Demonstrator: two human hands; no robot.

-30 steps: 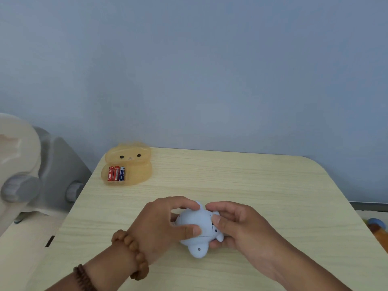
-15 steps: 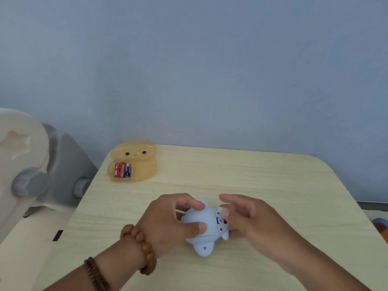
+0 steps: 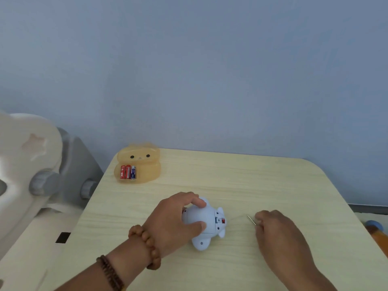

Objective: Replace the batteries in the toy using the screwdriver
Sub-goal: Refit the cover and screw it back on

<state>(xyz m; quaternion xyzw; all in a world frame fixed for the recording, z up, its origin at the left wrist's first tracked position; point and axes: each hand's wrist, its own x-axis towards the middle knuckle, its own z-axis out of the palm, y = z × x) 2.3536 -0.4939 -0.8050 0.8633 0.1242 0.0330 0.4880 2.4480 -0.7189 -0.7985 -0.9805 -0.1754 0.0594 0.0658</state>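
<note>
A pale blue rounded toy (image 3: 206, 224) lies on its side near the middle of the light wooden table (image 3: 262, 185), its underside with a small red switch facing right. My left hand (image 3: 174, 222) grips the toy from the left, thumb and fingers around its body. My right hand (image 3: 277, 229) rests on the table to the right of the toy, apart from it, fingers closed around a thin metal screwdriver (image 3: 251, 219) whose tip pokes out toward the toy. Three batteries (image 3: 128, 171), two red and one blue, lie in an amber bear-shaped tray (image 3: 144, 164) at the back left.
A cream and grey plastic chair (image 3: 31, 169) stands left of the table. A blue-grey wall rises right behind the table's far edge. A blue and orange object (image 3: 375, 227) lies on the floor at the right.
My right hand has left the toy and moved right onto the table, where it now holds the screwdriver. My left hand keeps hold of the toy. The camera view has shifted slightly.
</note>
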